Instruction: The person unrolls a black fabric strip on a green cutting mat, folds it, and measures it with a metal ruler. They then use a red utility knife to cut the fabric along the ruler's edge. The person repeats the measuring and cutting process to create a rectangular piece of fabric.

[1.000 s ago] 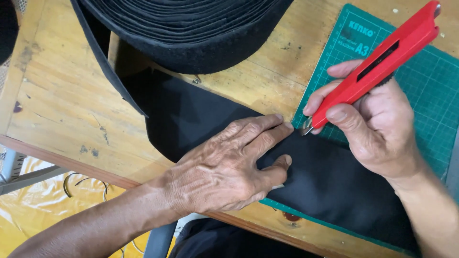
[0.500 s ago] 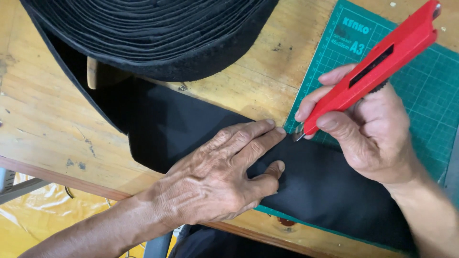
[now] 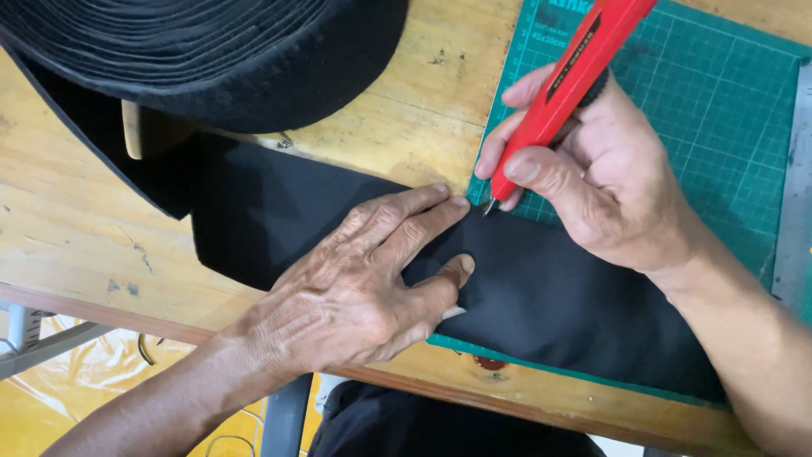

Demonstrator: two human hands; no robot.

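Red utility knife (image 3: 575,76), tip down-left.

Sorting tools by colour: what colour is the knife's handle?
Red, seen in the head view: the utility knife in the right hand.

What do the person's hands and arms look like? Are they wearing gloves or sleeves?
No gloves and no sleeves show. Both the left hand and the right hand are bare, and so are the forearms as far as the picture reaches. The left hand has wrinkled skin and raised veins on its back. The fingernails are short. No rings, watch or bracelets show on either hand or wrist.
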